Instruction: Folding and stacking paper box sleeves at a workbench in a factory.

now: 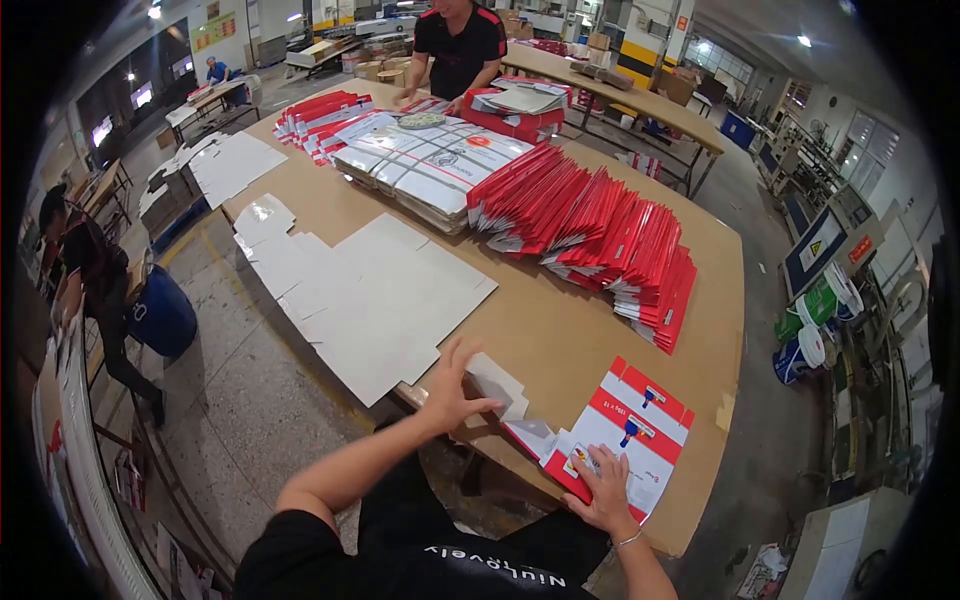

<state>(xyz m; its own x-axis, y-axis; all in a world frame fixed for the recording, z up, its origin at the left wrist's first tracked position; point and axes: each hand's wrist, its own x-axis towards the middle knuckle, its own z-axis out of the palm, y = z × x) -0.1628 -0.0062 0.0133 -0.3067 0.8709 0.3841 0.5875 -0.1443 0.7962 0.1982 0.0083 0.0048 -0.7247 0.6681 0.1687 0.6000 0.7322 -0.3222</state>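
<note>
From where I stand, I see a person working at a big brown bench (540, 320). A red and white carton (655, 432) lies flat by the near edge, close to the near right corner. The right hand (603, 485) is pressed flat on the carton's near end, with its fingers spread and not gripping. The left hand (458, 390) is up by the near edge, thumb and fingers wide apart, next to a pale flap (497, 385). I can't tell if it touches the flap. Big pale sheets (385, 290) lie on the left side and poke out past the left edge. Lots of red folded cartons (595, 240) lean on each other in a long row, from the middle toward the right edge. Behind them is a white bundle (430, 160) tied with bands, and a round thing (421, 120) sits on top. Another person (458, 45) in black and red stands at the far edge, by more red cartons (318, 120).
</note>
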